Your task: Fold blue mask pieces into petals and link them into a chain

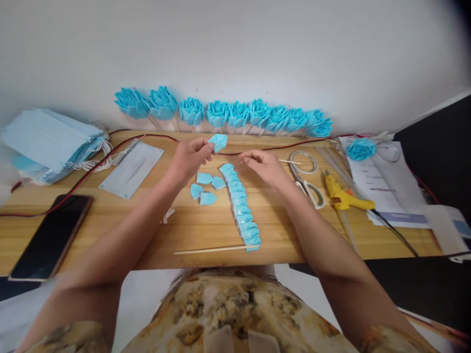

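Forearms reach from the near edge over the tabletop (206, 225). Left hand (189, 159): grip pinching a folded blue petal (218, 142) between thumb and fingertips, held in the air. The petal sits just left of and slightly above the right hand (263, 165), so the left hand is nearer. Right grip is pressed together on a thin wooden stick (290, 161), long axis left-right, free end toward the scissors (309, 189). Petal is pale blue, creased and pointed. Petal row (241, 211) lies below, between the hands.
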Available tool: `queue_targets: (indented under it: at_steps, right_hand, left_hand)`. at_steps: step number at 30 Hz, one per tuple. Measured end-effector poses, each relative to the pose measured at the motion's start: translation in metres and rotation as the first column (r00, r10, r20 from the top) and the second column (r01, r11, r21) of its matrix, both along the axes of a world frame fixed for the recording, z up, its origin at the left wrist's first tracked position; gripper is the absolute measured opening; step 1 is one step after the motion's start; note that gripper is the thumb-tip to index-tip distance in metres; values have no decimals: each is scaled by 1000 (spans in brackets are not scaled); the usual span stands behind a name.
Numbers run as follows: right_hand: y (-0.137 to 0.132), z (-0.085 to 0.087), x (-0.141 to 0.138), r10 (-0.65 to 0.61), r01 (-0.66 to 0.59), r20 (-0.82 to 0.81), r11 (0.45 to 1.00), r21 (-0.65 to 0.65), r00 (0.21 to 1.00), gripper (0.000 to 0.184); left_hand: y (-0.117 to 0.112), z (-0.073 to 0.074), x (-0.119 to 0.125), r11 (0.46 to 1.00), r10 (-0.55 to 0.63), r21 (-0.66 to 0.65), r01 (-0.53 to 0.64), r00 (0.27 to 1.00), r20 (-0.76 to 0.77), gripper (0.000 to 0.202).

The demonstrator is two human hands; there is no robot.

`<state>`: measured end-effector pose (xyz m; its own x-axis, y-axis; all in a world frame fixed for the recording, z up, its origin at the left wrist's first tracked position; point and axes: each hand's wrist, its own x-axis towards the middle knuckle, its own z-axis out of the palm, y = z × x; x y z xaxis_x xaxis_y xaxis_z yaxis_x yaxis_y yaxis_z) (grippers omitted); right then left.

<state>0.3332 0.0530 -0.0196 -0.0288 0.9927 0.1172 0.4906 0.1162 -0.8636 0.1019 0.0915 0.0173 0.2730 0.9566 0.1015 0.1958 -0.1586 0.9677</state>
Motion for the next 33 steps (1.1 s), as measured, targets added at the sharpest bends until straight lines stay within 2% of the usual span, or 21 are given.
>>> queue_targets:
  at_steps: [3, 8, 11, 18, 21, 23, 25, 28, 33]
  right_hand:
    - [2, -10, -3, 16, -19, 147, 1000, 15, 989, 24]
    - [9, -21, -10, -15, -1, 290, 999, 54, 957, 25]
    - [14, -21, -12, -15, 3, 294, 999, 42, 956, 27]
    - [20, -14, -16, 121, -105, 350, 992, -64, 929, 28]
    - [22, -13, -17, 139, -109, 363, 989, -102, 922, 25]
    - [22, -13, -18, 155, -128, 278, 985, -113, 948, 21]
    - [18, -10, -19, 192, -181, 91, 977, -115, 977, 20]
    - [8, -2, -19, 228, -250, -181, 963, -105, 957, 24]
    - [-4, 12, -23, 244, -272, -309, 961, -48, 919, 22]
  left_hand:
    - [4, -5, -1, 999, 26, 23, -24, 994, -104, 20]
    - [2, -10, -7, 994, 90, -47, -101, 976, -200, 20]
    - [3, -10, -8, 990, 102, -80, -120, 975, -197, 21]
    - [3, -11, -7, 988, 114, -82, -131, 975, -188, 21]
    - [2, -12, -7, 986, 118, -89, -139, 971, -207, 21]
    - [2, -13, -7, 984, 119, -104, -141, 973, -197, 21]
    - [4, -15, -7, 985, 99, -127, -117, 984, -145, 20]
    - [7, -20, -7, 984, 22, -173, -30, 999, -50, 21]
    - [6, -27, -6, 959, -78, -268, 91, 995, 56, 21]
